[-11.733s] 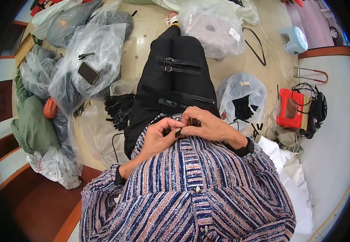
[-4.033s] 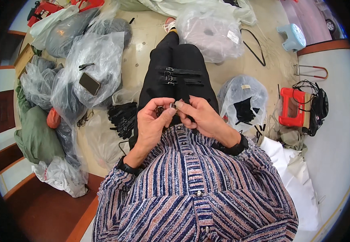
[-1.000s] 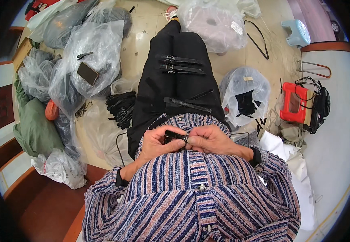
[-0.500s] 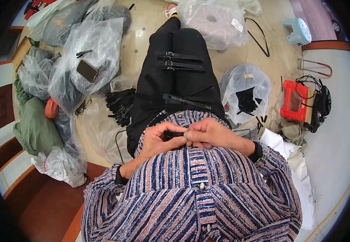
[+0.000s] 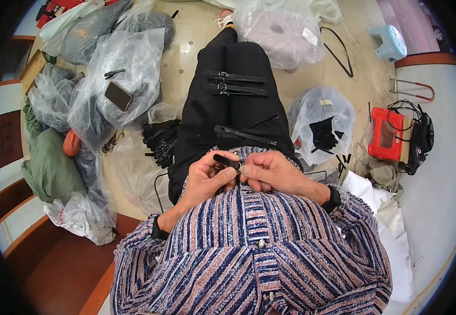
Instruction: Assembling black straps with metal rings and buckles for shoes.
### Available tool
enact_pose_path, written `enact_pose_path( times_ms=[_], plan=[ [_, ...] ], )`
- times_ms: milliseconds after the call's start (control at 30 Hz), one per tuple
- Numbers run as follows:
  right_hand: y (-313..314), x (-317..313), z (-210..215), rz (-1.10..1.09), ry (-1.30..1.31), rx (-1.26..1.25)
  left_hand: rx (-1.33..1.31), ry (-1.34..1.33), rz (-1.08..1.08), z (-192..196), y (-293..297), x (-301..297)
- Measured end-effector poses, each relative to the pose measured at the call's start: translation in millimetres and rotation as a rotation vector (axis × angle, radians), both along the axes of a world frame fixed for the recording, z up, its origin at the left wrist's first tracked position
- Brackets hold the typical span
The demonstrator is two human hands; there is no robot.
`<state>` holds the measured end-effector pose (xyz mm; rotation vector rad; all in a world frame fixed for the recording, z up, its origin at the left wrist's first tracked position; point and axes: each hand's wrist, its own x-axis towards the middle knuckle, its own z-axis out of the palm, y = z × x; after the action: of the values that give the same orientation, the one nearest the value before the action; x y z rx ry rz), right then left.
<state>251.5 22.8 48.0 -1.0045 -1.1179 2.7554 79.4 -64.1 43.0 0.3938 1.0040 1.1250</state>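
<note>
We've got both hands up close to the body, just above the striped shirt hem, w/ a small black strap piece (image 5: 227, 161) pinched between them. Left hand (image 5: 208, 177) is curled around it, thumb and fingers closed on the near end; right hand (image 5: 271, 172) meets it fingertip to fingertip, closed on what looks like a small metal part at the strap's end. Exact detail there is too small to tell.

On our lap, over the black trousers, lie more black straps: a long one (image 5: 245, 135) just beyond the hands, lying across the thighs, and a pair w/ metal buckles (image 5: 237, 84) further out near the knees.

On the floor to our left, a pile of loose black straps (image 5: 159, 143) sits just beside the thigh. Beyond it, clear plastic bags (image 5: 117, 79) w/ a phone (image 5: 118, 96) resting on top of one. A green bundle (image 5: 49, 168) lies at the far left.

To our right, a clear bag holding black pieces (image 5: 321, 126), then a red box-shaped tool (image 5: 386, 135) w/ black cable next to it. A small light-blue stool (image 5: 388, 42) stands well apart, upper right.
</note>
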Motion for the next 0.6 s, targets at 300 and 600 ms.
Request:
enact_pose_path(
  times_ms=[300,600],
  plan=[
    [-3,2,7,-0.008,-0.008,0.145,-0.013,0.114,0.013,8,1,5],
    [-1,1,8,0.064,-0.042,0.034,-0.001,0.204,-0.079,5,-3,3]
  ],
)
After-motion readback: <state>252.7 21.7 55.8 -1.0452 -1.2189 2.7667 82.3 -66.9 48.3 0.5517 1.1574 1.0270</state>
